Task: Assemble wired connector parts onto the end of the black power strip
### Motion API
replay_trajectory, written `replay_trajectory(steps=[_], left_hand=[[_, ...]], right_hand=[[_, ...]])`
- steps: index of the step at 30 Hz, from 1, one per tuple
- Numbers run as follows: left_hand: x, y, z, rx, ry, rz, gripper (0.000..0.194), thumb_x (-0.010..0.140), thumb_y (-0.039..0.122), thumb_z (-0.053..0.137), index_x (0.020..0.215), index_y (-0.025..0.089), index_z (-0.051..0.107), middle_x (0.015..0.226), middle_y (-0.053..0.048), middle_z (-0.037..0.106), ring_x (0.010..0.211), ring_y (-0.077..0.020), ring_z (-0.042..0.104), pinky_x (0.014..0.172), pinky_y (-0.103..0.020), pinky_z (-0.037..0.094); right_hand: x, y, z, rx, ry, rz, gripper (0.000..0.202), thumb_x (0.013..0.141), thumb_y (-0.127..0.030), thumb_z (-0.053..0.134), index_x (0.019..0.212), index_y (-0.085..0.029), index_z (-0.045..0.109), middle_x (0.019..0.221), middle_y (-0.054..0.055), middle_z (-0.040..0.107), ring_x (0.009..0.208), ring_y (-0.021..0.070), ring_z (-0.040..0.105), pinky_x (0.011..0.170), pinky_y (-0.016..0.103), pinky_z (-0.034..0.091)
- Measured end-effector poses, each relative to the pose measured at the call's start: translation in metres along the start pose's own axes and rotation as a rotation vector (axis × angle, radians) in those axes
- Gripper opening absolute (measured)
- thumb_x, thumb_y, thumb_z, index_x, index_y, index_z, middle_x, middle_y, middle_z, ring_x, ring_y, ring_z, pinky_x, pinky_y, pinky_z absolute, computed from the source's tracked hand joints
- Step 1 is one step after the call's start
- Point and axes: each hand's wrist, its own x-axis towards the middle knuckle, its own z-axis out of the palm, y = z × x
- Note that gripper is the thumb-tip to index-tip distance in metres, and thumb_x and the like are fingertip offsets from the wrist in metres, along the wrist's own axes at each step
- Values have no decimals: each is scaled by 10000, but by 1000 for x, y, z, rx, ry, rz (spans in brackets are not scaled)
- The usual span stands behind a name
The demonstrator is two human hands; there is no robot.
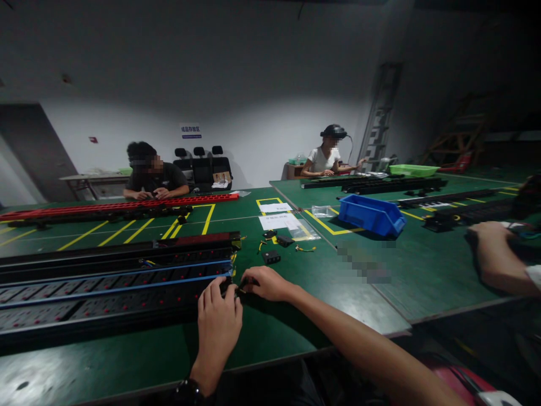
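Long black power strips (139, 299) with rows of sockets and red dots lie side by side on the left, some with blue edges. My left hand (220, 318) is closed around the right end of the nearest strip, its fingers curled over the edge. Right beside it, my right hand (268, 283) pinches a small dark piece at that same end. What exactly the fingertips hold is too small and dark to tell. Just beyond my hands are a small black block (271, 257), another black part (284, 241) and a short yellow-green wire (305, 248).
A blue bin (369, 215) stands on the green table (304, 307), right of papers (276, 221). A red rail (127, 205) lies at the far left. Two people sit across the table. Another person's arm (499, 256) reaches in from the right.
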Motion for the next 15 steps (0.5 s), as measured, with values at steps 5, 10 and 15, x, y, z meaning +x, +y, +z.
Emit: replay_trajectory(steps=[5, 10, 15], left_hand=[[0, 0, 0, 9, -10, -12, 269, 924, 210, 566, 1127, 219, 742, 1315, -138, 595, 1205, -315, 555, 1040, -491, 449], [0, -1, 2, 9, -9, -13, 274, 934, 196, 565, 1138, 232, 744, 1309, -132, 600, 1209, -308, 557, 1035, -483, 459], [0, -2, 2, -2, -8, -6, 283, 942, 194, 559, 1151, 242, 742, 1310, -132, 599, 1215, -307, 556, 1032, -484, 461]], right_hand=[[-1, -1, 1, -28, 4, -10, 157, 886, -209, 716, 1040, -212, 746, 917, 28, 729, 819, 166, 647, 701, 229, 417], [-2, 0, 4, -47, 39, -15, 137, 885, -205, 722, 1021, -216, 741, 897, 17, 710, 808, 159, 634, 701, 228, 413], [-4, -1, 5, -22, 53, -17, 151, 881, -171, 715, 1023, -218, 742, 882, 9, 697, 815, 153, 635, 716, 223, 423]])
